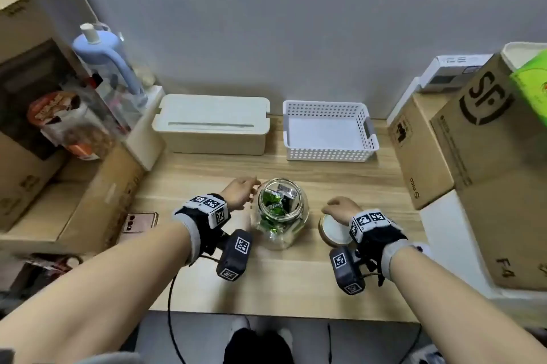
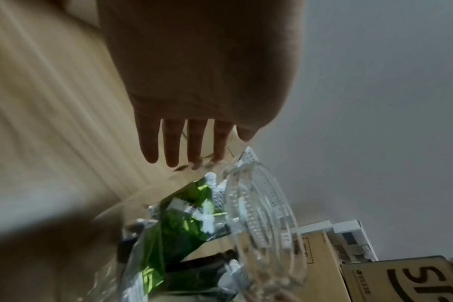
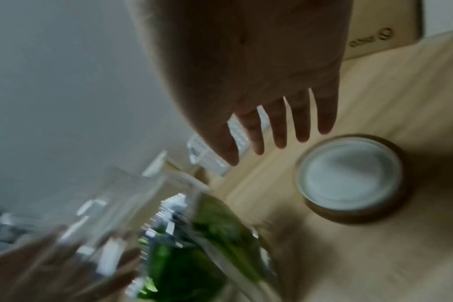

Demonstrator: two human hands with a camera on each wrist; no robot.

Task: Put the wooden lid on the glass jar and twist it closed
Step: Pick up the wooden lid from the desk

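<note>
A clear glass jar (image 1: 281, 212) with green and dark packets inside stands open-mouthed on the wooden table (image 1: 296, 283). The wooden lid (image 1: 334, 230) lies to its right with its white inner side up. My left hand (image 1: 241, 192) hovers by the jar's left side with fingers straight (image 2: 168, 147), holding nothing. My right hand (image 1: 340, 208) hangs over the lid's far edge, fingers spread (image 3: 279, 132) and apart from the lid (image 3: 349, 175). The jar's threaded rim (image 2: 259, 208) shows close in the left wrist view.
A lidded white box (image 1: 211, 126) and a white perforated basket (image 1: 328, 129) stand at the back. Cardboard boxes (image 1: 479, 156) crowd the right side, more boxes and a blue bottle (image 1: 109, 61) the left. A phone (image 1: 139, 221) lies at the table's left.
</note>
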